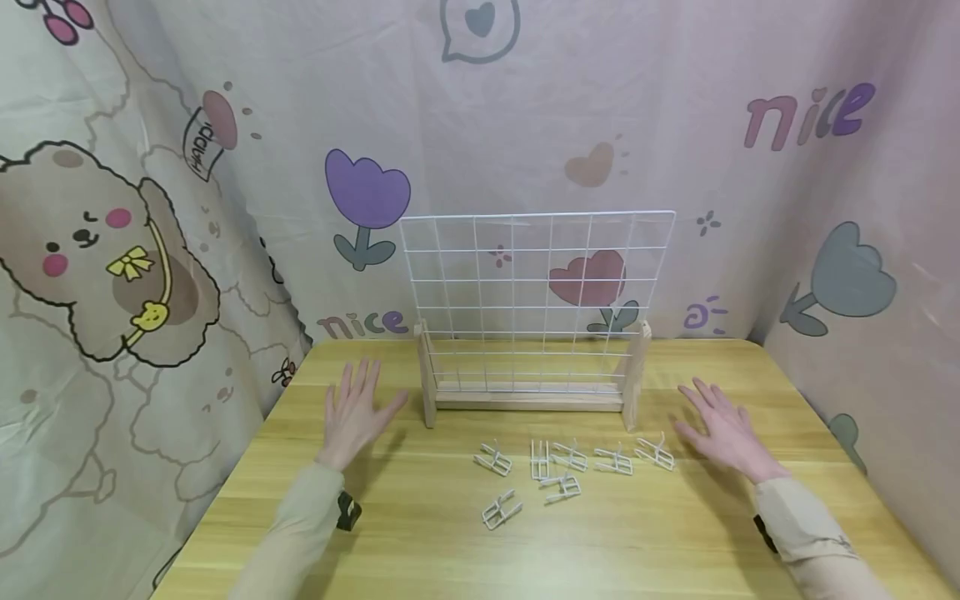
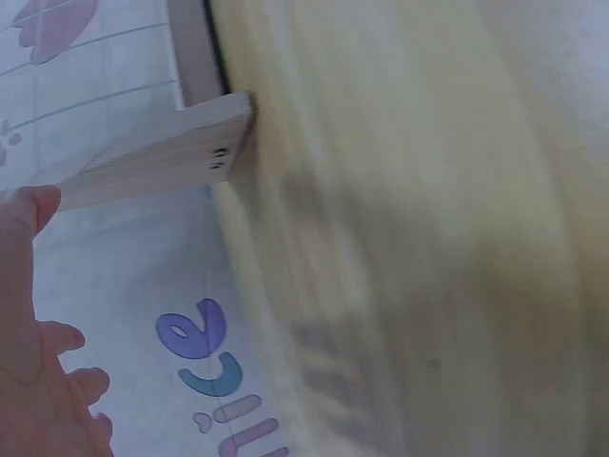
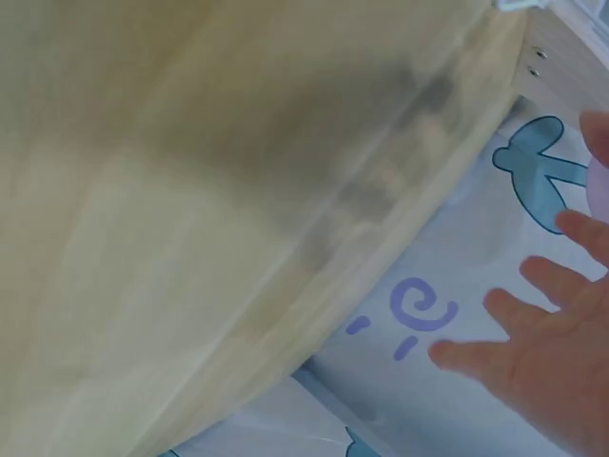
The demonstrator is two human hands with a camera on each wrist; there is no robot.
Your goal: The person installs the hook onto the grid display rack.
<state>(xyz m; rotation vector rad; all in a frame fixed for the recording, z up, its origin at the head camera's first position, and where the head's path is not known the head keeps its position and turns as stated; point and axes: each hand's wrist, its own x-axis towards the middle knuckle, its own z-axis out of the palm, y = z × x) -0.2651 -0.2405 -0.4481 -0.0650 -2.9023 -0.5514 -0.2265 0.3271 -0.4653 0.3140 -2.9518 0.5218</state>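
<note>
In the head view a white wire grid (image 1: pixel 532 279) stands upright in a wooden base (image 1: pixel 525 402) at the back of the table. Several white wire hooks (image 1: pixel 615 461) lie loose in front of it. My left hand (image 1: pixel 354 421), fingers spread and holding nothing, hovers left of the stand. To the right of stand and hooks is my right hand (image 1: pixel 723 429), also spread and holding nothing. The left wrist view shows the left fingers near the wooden side support (image 2: pixel 181 152). In the right wrist view the right fingers are spread over the table's far edge.
The wooden table (image 1: pixel 420 542) has patterned cloth (image 1: pixel 510 125) hanging behind it and along both sides. A black wrist strap (image 1: pixel 348 510) shows at the left sleeve and a dark band (image 1: pixel 765 533) at the right one.
</note>
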